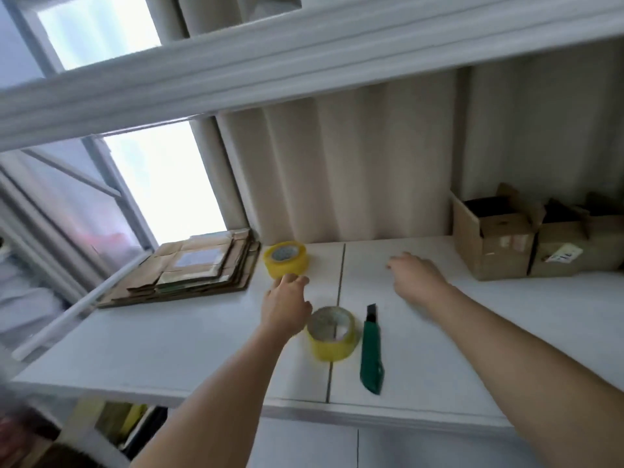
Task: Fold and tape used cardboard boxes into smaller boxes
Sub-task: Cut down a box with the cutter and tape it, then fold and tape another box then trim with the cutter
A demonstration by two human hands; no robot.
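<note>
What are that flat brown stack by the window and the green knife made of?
The flat stack looks like matte brown corrugated cardboard, with layered edges and creases. The knife seems to have a smooth green plastic body with a darker tip, though blur leaves that open.

Open room lying mid-surface and to the right, clutter sitting along the left and back edges.

The white surface [439,349] is lying bare between the green utility knife [372,352] and the two open cardboard boxes [526,238] standing at the back right, so a hand is finding free passage there. The stack of flattened cardboard [189,268] is blocking the back left corner, with the far tape roll [286,259] sitting just beside it. The near tape roll [332,333] and the knife are lying close together at centre front, narrowing that gap. The curtain [354,163] is closing off the back, and a white beam [270,65] is hanging overhead.
</note>
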